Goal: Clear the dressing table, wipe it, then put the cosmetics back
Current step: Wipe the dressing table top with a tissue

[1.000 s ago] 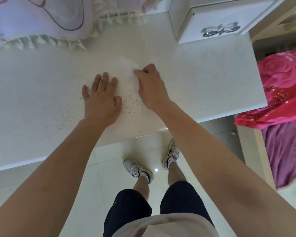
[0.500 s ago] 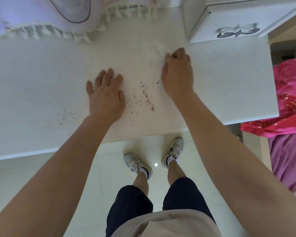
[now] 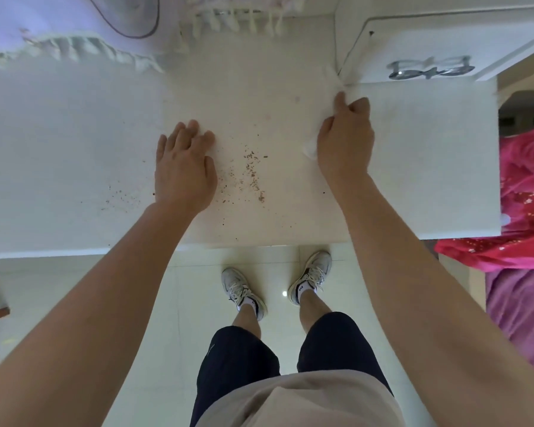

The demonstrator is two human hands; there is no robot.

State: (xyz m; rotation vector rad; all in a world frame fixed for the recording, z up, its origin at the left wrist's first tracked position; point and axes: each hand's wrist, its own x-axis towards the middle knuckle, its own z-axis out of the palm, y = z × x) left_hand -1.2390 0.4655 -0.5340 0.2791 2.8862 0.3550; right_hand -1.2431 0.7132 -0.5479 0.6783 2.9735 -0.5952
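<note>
The white dressing table [image 3: 74, 143] fills the upper half of the head view, with no cosmetics on it. My right hand [image 3: 344, 137] grips a white tissue [image 3: 341, 80] and presses it on the tabletop at the right, just in front of the drawer unit. Part of the tissue pokes out beyond my fingers and beside my wrist. My left hand [image 3: 182, 167] rests flat on the tabletop, fingers spread. Brown crumbs [image 3: 250, 174] lie scattered between my hands, and a few more to the left of my left hand.
A white drawer unit [image 3: 429, 50] with a silver handle stands on the table at the back right. A fringed lilac cloth [image 3: 59, 29] hangs over the back left. A pink floral blanket [image 3: 527, 195] lies on a bed to the right. My feet stand on the tiled floor below.
My right hand has slid the tissue from the table's middle, beside my left hand, out to the right and back towards the drawer unit, baring the crumbs. My left hand stayed put.
</note>
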